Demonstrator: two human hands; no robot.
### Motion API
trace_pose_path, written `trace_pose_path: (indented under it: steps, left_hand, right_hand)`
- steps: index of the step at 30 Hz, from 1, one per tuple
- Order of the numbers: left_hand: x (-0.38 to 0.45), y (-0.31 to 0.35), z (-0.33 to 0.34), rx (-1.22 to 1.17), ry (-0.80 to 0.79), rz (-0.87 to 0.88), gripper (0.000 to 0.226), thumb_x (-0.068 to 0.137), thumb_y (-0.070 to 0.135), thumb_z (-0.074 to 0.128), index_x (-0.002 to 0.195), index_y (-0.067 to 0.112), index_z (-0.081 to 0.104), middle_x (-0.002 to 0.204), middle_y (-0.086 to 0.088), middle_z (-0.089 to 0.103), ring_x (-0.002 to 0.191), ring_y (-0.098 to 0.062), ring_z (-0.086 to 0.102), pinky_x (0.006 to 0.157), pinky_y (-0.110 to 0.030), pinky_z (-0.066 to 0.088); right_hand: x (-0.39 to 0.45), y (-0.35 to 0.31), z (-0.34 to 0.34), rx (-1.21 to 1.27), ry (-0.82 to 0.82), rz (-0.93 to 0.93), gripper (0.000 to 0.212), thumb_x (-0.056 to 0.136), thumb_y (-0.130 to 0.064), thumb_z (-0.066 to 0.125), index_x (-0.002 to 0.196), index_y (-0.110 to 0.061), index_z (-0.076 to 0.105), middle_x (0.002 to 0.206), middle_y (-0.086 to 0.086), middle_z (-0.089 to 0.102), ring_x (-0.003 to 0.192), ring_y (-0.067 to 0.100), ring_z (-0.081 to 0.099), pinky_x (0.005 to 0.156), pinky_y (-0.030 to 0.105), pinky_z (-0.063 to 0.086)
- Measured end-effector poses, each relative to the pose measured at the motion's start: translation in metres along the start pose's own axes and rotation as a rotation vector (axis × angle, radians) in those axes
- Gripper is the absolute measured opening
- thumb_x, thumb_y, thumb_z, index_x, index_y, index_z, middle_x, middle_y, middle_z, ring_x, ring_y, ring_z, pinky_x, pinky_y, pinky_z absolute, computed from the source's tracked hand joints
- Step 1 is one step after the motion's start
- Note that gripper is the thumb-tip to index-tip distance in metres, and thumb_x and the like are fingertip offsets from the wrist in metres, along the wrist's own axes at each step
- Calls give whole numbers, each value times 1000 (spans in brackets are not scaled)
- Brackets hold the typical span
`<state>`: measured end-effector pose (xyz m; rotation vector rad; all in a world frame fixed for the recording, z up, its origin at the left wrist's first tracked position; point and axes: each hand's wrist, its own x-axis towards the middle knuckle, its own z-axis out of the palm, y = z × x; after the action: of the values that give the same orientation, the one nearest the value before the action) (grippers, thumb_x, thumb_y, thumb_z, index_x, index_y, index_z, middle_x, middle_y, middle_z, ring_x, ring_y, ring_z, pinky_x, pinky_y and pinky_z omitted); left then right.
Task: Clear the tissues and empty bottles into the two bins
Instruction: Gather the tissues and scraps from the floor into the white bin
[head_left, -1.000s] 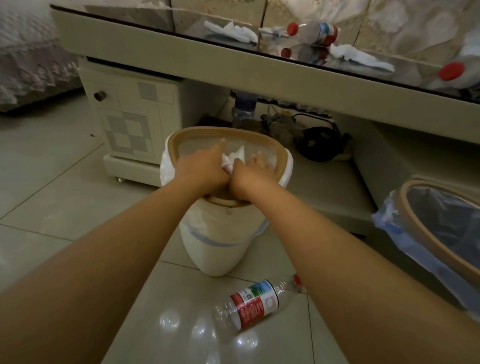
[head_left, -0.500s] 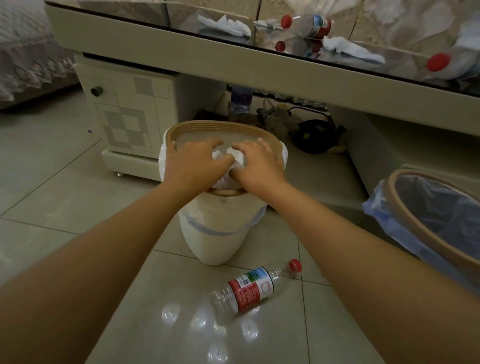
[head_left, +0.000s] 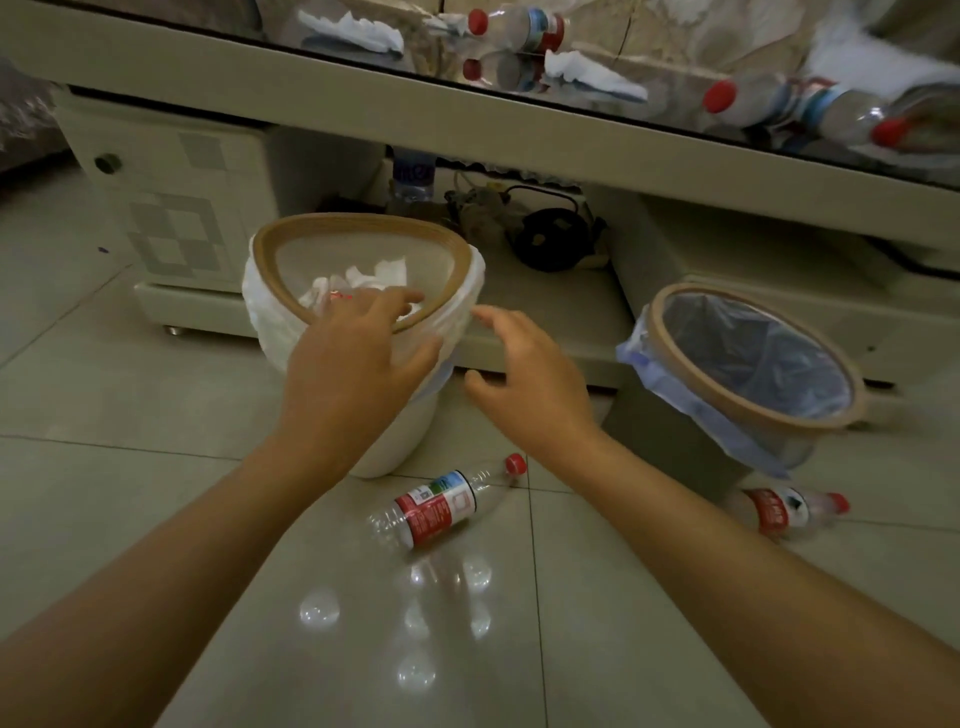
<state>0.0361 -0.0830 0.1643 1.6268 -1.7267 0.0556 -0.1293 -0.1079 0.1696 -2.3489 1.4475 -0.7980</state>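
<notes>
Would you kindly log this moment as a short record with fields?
left hand: open, empty, over white bin rim
right hand: open, empty, beside white bin
white bin: holds tissues
blue bin: no items visible inside
floor bottles: one near white bin, one by blue bin
table: tissues and bottles remain

Crumpled white tissues (head_left: 375, 277) lie inside the white bin (head_left: 358, 332) (brown-rimmed); a red-labelled bottle (head_left: 445, 506) lies on the floor.

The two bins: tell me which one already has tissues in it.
The white-lined bin by the left hand holds tissues; the blue-lined bin looks empty.
</notes>
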Motion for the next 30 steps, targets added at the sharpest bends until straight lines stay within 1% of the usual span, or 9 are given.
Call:
trace_pose_path:
  steps: [5, 8, 11, 13, 16, 18, 22, 27, 30]
  left_hand:
    - [-45, 34, 10, 45, -86, 106, 50, 83, 45, 63, 125, 19, 56, 114, -3, 64, 102, -20, 59, 81, -32, 46]
    - [-70, 51, 22, 42, -180, 117, 58, 80, 50, 60, 129, 20, 54, 119, -4, 63, 108, -23, 57, 85, -32, 43]
    - [-96, 70, 33, 12, -272, 99, 63, 79, 49, 66, 134, 22, 49, 126, -1, 59, 114, -21, 53, 86, -27, 35]
    - [-112, 83, 45, -9, -374, 97, 66, 80, 51, 64, 137, 26, 43, 132, 2, 53, 118, -18, 49, 91, -29, 37]
    - [-134, 105, 66, 11, -500, 140, 68, 81, 56, 61, 139, 29, 38, 139, 3, 48, 126, -17, 44, 100, -36, 38]
    - [-147, 122, 78, 8, -571, 163, 69, 81, 56, 61, 139, 30, 38, 142, 2, 46, 130, -19, 41, 103, -38, 36]
    - [-171, 157, 98, -5, -675, 279, 68, 81, 55, 61, 140, 29, 39, 142, 3, 45, 129, -20, 40, 101, -38, 37]
    - [-201, 189, 125, -29, -772, 414, 68, 81, 57, 61, 139, 30, 38, 141, 5, 46, 127, -19, 42, 99, -34, 37]
    - [-217, 197, 139, -39, -829, 451, 69, 79, 58, 61, 139, 31, 38, 140, 5, 47, 125, -19, 44, 96, -34, 38]
  right_hand:
    - [-51, 12, -16, -54, -9, 21, 55, 85, -28, 60, 137, -26, 43, 137, -9, 45, 126, 8, 40, 102, 29, 35]
    - [-81, 24, -23, -82, -29, 60, 55, 86, -32, 61, 138, -27, 42, 141, -9, 41, 130, 8, 36, 106, 28, 29]
    - [-120, 41, -30, -134, -41, 119, 56, 87, -34, 62, 138, -29, 41, 144, -8, 39, 133, 9, 34, 110, 34, 30]
    - [-156, 55, -34, -180, -57, 172, 56, 86, -35, 61, 138, -29, 41, 145, -7, 38, 133, 11, 34, 109, 34, 29]
    - [-210, 77, -42, -233, -88, 252, 54, 85, -36, 62, 136, -27, 45, 143, -6, 41, 131, 13, 37, 103, 28, 28]
    - [-241, 89, -49, -274, -115, 295, 53, 84, -36, 62, 134, -25, 48, 142, -4, 43, 129, 16, 40, 103, 32, 31]
    - [-293, 104, -71, -305, -155, 394, 54, 83, -39, 61, 133, -26, 49, 142, -1, 44, 130, 19, 40, 105, 39, 33]
    - [-344, 122, -94, -313, -192, 490, 53, 82, -35, 66, 132, -26, 51, 143, -3, 44, 132, 18, 38, 106, 40, 30]
    - [-369, 133, -96, -286, -198, 540, 52, 81, -34, 67, 131, -25, 53, 142, -2, 45, 131, 19, 40, 106, 42, 33]
